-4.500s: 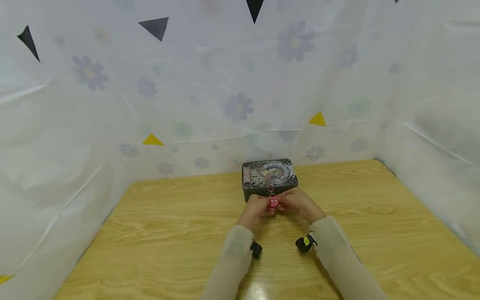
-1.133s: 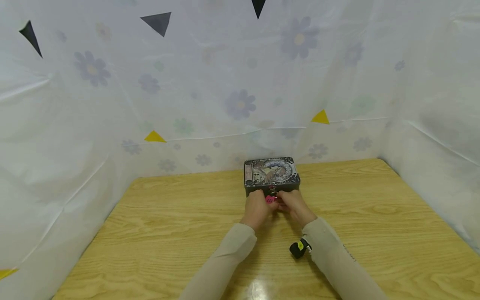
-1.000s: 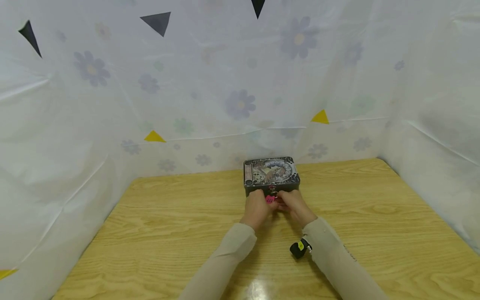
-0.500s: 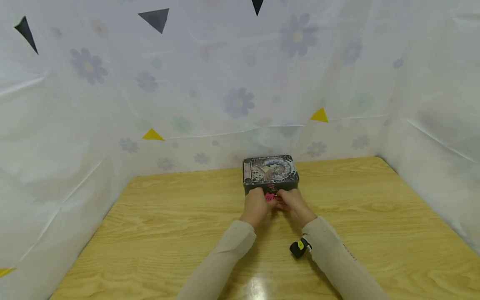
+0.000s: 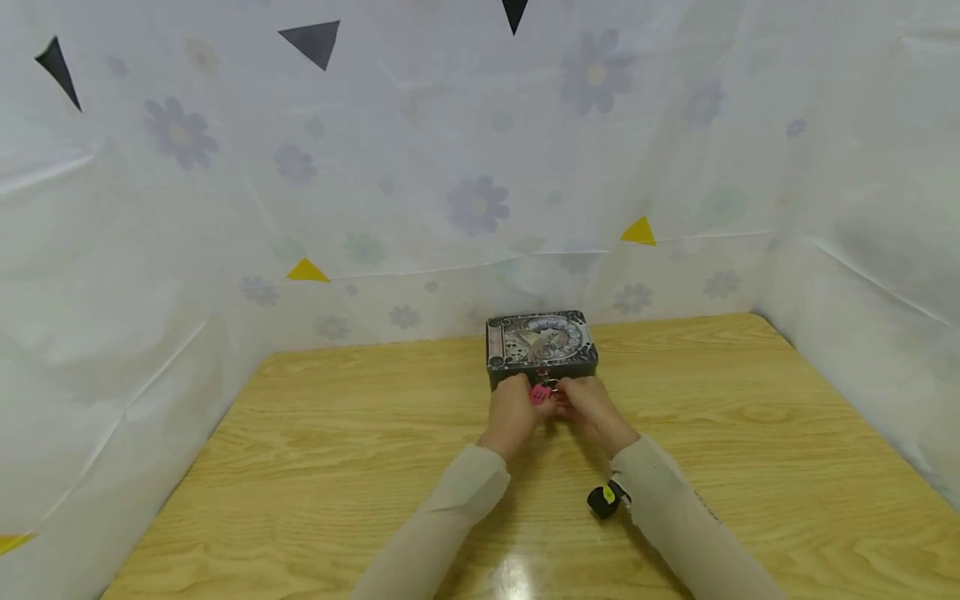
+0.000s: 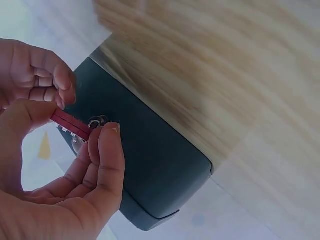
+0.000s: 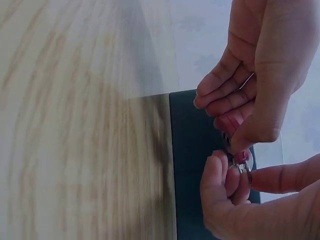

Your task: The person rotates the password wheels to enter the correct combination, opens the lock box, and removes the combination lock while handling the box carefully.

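Note:
A dark tin box [image 5: 542, 340] with an ornate printed lid sits near the back of the table, its lid down. Just in front of its clasp is a small pink combination padlock [image 5: 540, 394]. The left hand [image 5: 512, 412] pinches the padlock's body between thumb and fingers; in the left wrist view, white dials [image 6: 70, 131] line one edge. At the silver shackle [image 7: 248, 172], the right hand [image 5: 592, 407] pinches with thumb and fingertips, close beside the left. Fingers partly hide the lock, and I cannot tell whether the shackle passes through the clasp.
The wooden table [image 5: 360, 467] spreads out on both sides of the arms. White flowered sheeting [image 5: 420, 167] encloses it at the back and sides. A small black camera [image 5: 603, 502] is strapped at the right wrist.
Since the oldest frame, the left hand has turned and the padlock now lies tilted, shackle toward the right hand. In the last half second the padlock tips slightly and more of the shackle shows.

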The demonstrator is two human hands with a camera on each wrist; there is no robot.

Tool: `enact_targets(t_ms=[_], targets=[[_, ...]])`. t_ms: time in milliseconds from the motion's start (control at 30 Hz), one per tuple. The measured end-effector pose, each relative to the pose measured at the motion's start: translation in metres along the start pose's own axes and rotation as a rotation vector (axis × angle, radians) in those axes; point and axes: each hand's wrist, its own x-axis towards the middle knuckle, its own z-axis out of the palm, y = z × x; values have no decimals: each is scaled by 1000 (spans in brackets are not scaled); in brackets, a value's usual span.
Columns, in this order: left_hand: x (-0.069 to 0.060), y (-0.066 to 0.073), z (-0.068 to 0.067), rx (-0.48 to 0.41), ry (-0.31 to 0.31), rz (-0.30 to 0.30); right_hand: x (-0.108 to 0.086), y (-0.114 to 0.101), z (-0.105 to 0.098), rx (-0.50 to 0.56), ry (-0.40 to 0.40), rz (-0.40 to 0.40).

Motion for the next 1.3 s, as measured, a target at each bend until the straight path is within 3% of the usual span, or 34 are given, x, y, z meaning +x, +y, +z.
enact_targets(t_ms=[333,667,1300], targets=[[-2,-3,-2,-94,-27,16,0,1,-8,-51,-98,-69],[-5,-1,-5,-120,-54,31,4,4,-16,-45,-183,-167],[-9,1,-6,-125,-111,40,6,4,-20,-74,-216,-174]])
